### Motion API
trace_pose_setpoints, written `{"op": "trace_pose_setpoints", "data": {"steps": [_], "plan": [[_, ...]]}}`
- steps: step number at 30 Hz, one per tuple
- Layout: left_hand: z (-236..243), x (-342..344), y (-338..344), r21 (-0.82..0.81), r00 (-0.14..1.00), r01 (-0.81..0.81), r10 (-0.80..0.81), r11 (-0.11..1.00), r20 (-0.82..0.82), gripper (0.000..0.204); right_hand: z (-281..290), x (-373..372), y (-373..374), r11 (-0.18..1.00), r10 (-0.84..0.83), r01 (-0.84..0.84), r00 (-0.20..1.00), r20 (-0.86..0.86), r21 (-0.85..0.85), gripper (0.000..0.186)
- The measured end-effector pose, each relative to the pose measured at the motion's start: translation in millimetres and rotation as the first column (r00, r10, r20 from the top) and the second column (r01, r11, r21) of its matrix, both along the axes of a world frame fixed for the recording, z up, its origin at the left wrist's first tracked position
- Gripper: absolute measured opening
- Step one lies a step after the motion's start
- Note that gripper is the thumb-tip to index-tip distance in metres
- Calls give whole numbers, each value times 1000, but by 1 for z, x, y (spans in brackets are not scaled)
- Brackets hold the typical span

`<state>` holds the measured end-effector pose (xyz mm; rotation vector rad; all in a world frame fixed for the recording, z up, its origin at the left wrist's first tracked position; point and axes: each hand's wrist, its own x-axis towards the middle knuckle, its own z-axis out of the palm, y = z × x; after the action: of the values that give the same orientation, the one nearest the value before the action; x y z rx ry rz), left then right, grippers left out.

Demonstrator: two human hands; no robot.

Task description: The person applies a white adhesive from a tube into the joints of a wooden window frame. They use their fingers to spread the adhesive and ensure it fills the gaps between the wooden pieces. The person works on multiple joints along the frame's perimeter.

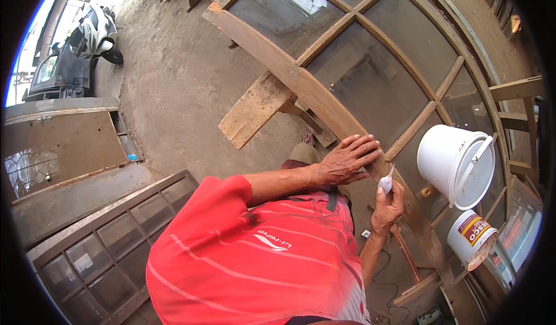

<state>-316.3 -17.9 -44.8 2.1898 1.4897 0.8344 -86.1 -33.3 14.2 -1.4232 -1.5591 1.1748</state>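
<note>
Head view: a white bucket [456,165] and a smaller labelled tub [472,238] sit just right of the hands on the glazed wooden frame [301,81]. Open glass lies beyond. The left hand [346,160] rests flat on the curved rail; the right hand [388,202], just below it, pinches a white putty lump [386,182].

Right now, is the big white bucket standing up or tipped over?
Tipped over. The big white bucket lies on its side on the glazed wooden frame, its open mouth facing right toward the small tub.
</note>
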Motion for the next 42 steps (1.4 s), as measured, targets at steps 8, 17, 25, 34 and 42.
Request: {"op": "trace_pose_setpoints", "data": {"steps": [8, 17, 25, 34, 42], "plan": [[9, 3, 2, -72, 1000, 20, -21, 997, -21, 88, 15, -35, -52, 992, -84, 88, 996, 42, -92, 24], [6, 25, 3, 83, 973, 1, 19, 997, -232, 72, 29, 57, -139, 979, -203, 192, 958, 201, 71, 26], [-24, 17, -13, 306, 902, -236, 325, 922, -283, 77, 1, 186, -295, 858, -505, 514, 841, 195, 7, 26], [-13, 177, -108, 159, 995, 15, 0, 987, -98, 78, 6, 298, -384, 638, -755, 769, 634, 170, -36, 23], [3, 300, -114, 103, 971, 235, -227, 967, -79, 73, 25, 364, -330, 726, -687, 680, 711, 154, 101, 23]]}}
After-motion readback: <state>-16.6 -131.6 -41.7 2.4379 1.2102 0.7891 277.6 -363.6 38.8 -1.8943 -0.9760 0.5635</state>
